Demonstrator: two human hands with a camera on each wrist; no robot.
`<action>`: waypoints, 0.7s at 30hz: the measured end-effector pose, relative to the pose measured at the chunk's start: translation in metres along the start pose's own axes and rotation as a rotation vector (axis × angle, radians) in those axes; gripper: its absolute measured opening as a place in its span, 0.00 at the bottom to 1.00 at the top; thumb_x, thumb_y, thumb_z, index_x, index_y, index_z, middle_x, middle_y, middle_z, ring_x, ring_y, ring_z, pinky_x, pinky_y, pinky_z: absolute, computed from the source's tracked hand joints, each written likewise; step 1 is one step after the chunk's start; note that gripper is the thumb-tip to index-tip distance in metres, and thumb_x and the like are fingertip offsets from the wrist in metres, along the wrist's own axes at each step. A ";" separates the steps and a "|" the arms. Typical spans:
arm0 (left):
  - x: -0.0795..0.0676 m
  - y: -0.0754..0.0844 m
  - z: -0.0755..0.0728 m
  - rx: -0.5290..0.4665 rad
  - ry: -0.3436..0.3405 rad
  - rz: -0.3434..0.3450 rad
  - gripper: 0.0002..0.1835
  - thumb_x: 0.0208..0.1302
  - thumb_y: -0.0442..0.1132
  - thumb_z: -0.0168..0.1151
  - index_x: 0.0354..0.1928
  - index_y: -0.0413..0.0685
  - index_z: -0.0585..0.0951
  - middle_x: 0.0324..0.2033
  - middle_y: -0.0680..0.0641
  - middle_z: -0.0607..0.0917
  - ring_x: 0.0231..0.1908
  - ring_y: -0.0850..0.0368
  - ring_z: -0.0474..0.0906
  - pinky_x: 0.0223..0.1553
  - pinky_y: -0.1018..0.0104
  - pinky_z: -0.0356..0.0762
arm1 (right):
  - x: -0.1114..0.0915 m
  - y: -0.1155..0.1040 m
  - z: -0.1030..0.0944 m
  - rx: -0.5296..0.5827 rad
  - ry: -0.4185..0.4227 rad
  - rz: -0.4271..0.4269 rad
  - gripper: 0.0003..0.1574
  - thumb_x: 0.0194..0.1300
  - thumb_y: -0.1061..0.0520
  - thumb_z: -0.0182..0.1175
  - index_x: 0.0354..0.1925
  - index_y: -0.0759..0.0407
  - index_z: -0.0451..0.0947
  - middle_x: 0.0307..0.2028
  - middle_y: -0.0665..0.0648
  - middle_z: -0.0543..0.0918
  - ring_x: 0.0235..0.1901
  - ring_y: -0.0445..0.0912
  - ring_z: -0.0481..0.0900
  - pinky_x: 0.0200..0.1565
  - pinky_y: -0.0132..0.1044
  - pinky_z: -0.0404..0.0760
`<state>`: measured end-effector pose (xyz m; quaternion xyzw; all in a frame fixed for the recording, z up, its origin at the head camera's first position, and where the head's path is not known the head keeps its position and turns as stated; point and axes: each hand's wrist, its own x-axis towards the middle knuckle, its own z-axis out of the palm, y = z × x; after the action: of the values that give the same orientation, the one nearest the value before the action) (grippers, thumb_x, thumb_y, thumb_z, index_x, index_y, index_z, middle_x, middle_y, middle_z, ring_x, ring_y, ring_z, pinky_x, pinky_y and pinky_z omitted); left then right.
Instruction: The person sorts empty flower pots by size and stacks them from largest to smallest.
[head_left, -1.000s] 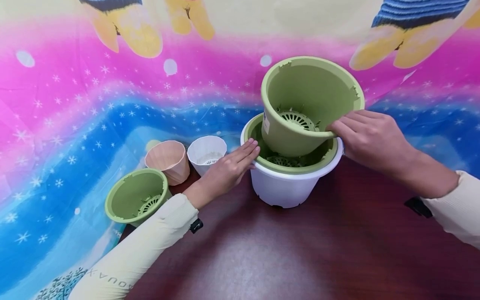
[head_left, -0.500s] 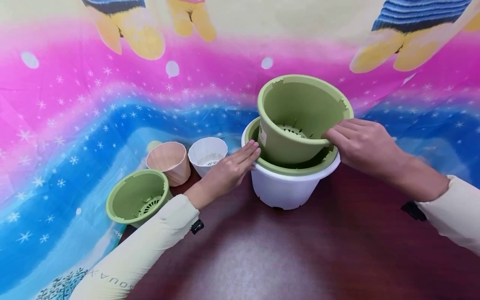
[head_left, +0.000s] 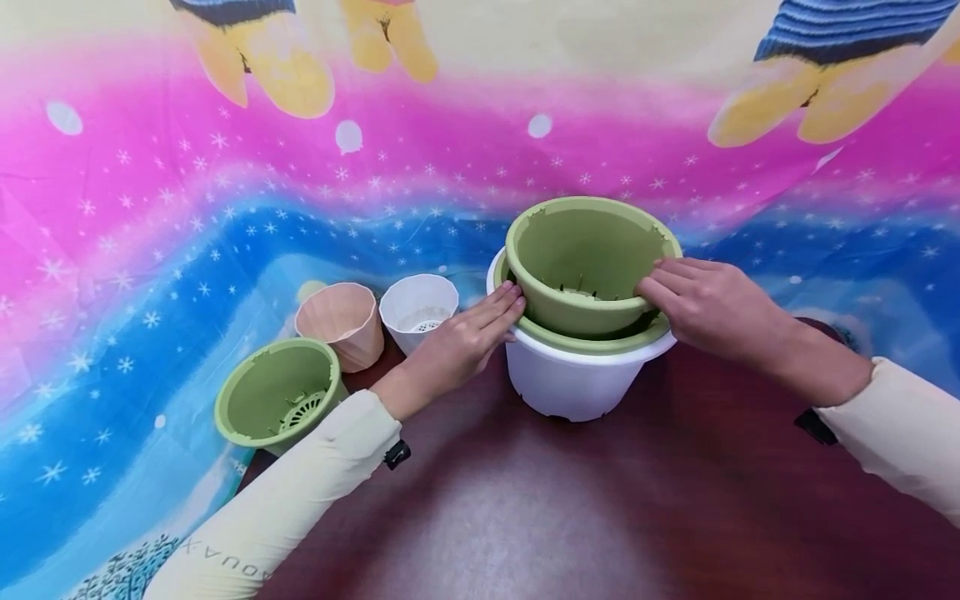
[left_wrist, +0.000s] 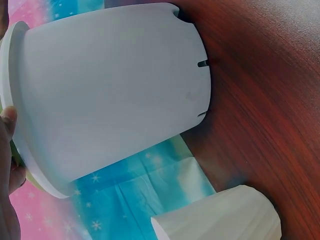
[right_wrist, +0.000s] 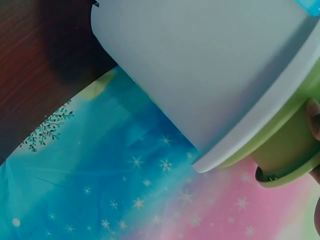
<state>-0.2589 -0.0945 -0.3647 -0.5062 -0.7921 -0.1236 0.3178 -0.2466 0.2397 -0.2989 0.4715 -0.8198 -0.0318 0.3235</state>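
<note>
My right hand (head_left: 705, 300) pinches the near right rim of a green flowerpot (head_left: 592, 250). That pot is lowered part way into another green pot (head_left: 581, 340), which sits inside a white flowerpot (head_left: 566, 383). My left hand (head_left: 457, 337) holds the left rim of the white pot, fingers lying over the edge and thumb outside. In the left wrist view the thumb and a fingertip show at the white pot's rim (left_wrist: 7, 75). The right wrist view shows fingertips (right_wrist: 314, 117) on the upper green pot (right_wrist: 285, 145), above the white rim (right_wrist: 260, 110).
Left of the stack stand a small white fluted pot (head_left: 416, 304), a peach fluted pot (head_left: 341, 325) and another green pot (head_left: 277, 396) with a slotted bottom. They stand on a dark wooden table (head_left: 480, 500). A printed backdrop cloth (head_left: 375, 192) hangs behind.
My right hand has moved down and slightly left, lowering the upper green pot deeper into the nested pots and tilting it less. My left hand has stayed at the rim.
</note>
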 end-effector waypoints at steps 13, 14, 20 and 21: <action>-0.001 0.001 0.001 -0.008 0.012 -0.001 0.24 0.66 0.35 0.60 0.62 0.33 0.73 0.62 0.35 0.74 0.65 0.43 0.69 0.65 0.57 0.70 | -0.008 -0.002 0.013 0.083 -0.055 0.015 0.10 0.56 0.70 0.62 0.33 0.61 0.71 0.31 0.57 0.80 0.43 0.54 0.83 0.32 0.52 0.85; -0.001 0.001 0.001 -0.009 0.012 -0.002 0.24 0.66 0.35 0.60 0.62 0.33 0.73 0.62 0.35 0.73 0.65 0.43 0.69 0.65 0.57 0.69 | -0.008 -0.002 0.014 0.084 -0.061 0.018 0.09 0.58 0.70 0.61 0.33 0.61 0.71 0.30 0.57 0.80 0.44 0.55 0.83 0.33 0.52 0.85; 0.000 0.000 0.002 -0.014 0.016 -0.004 0.24 0.66 0.35 0.60 0.62 0.32 0.72 0.62 0.35 0.73 0.65 0.43 0.69 0.65 0.58 0.69 | -0.009 -0.001 0.015 0.104 -0.096 0.035 0.18 0.50 0.73 0.67 0.35 0.60 0.71 0.31 0.56 0.80 0.45 0.56 0.83 0.33 0.51 0.85; 0.000 0.000 0.002 -0.012 0.016 -0.005 0.24 0.66 0.35 0.60 0.62 0.32 0.72 0.62 0.34 0.73 0.65 0.43 0.69 0.65 0.58 0.69 | -0.009 0.000 0.014 0.107 -0.109 0.035 0.20 0.48 0.74 0.68 0.36 0.60 0.71 0.31 0.55 0.80 0.47 0.57 0.83 0.34 0.52 0.85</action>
<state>-0.2597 -0.0934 -0.3666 -0.5049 -0.7902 -0.1333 0.3208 -0.2508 0.2433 -0.3147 0.4712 -0.8449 -0.0077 0.2530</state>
